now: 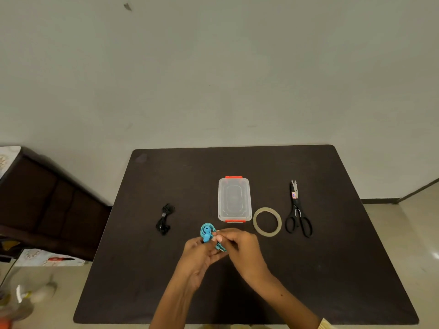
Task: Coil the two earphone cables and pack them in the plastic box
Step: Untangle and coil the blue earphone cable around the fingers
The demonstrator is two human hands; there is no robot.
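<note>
A blue earphone cable (207,232), looped into a small bundle with an earbud showing, is held above the dark table (332,269) just in front of the box. My left hand (200,254) grips the bundle from below. My right hand (240,242) pinches it from the right with the fingertips. A black earphone cable (164,219) lies bunched on the table to the left, apart from both hands. The clear plastic box (234,199) with orange latches stands in the middle with its lid on.
A roll of clear tape (267,221) lies flat right of the box. Black scissors (297,211) lie further right, blades pointing away. A dark wooden cabinet (42,200) stands left of the table. The wall runs behind the table's far edge.
</note>
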